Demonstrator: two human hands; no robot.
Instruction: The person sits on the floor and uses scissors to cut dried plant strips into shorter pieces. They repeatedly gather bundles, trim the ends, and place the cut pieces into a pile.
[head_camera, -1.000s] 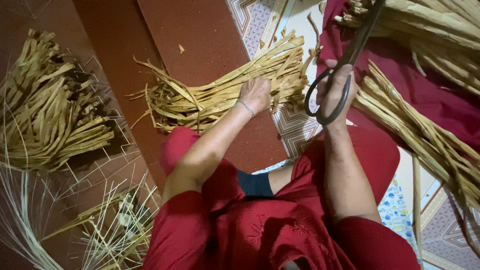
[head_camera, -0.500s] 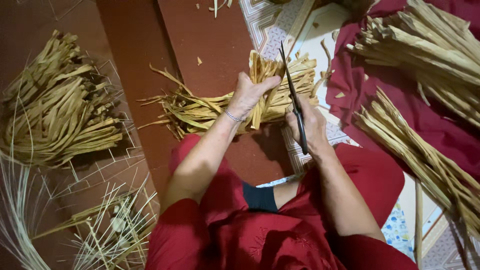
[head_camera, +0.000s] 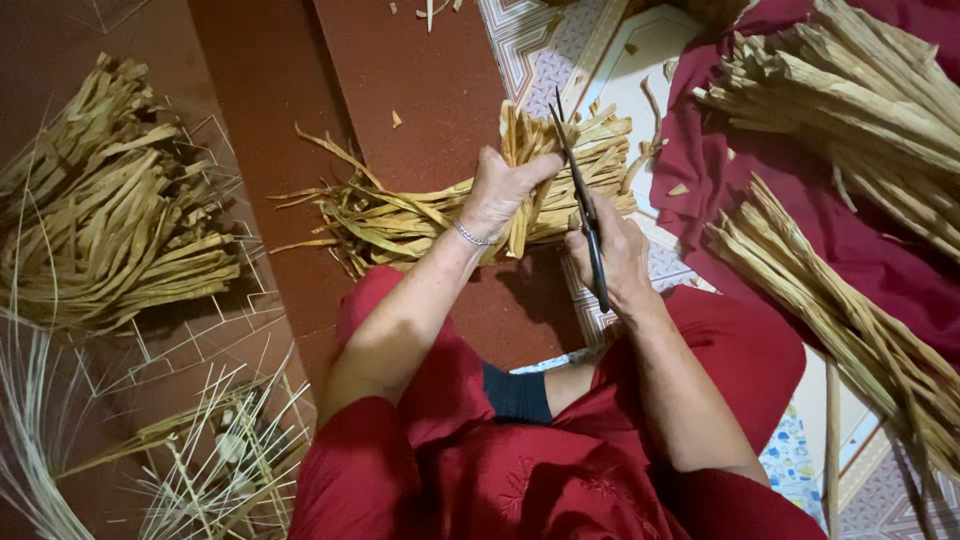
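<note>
Open passage: the bare red floor (head_camera: 420, 90) above the strip bundle (head_camera: 400, 225), and the narrow floor band between that bundle and the left heap (head_camera: 110, 240). Obstructions: the right side is closed off by leaf stalks (head_camera: 840, 320) lying on the maroon cloth (head_camera: 700, 190). The lower left is blocked by thin splints (head_camera: 200, 460). Scissors (head_camera: 585, 215) stand upright between the hands.

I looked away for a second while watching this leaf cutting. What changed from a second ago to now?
The right hand brought the scissors from the right side to the bundle of dried strips. The left hand, which lay flat on the bundle, now grips some of its strips upright beside the blades. The pile on the left and the strips on the red cloth stayed put.
</note>
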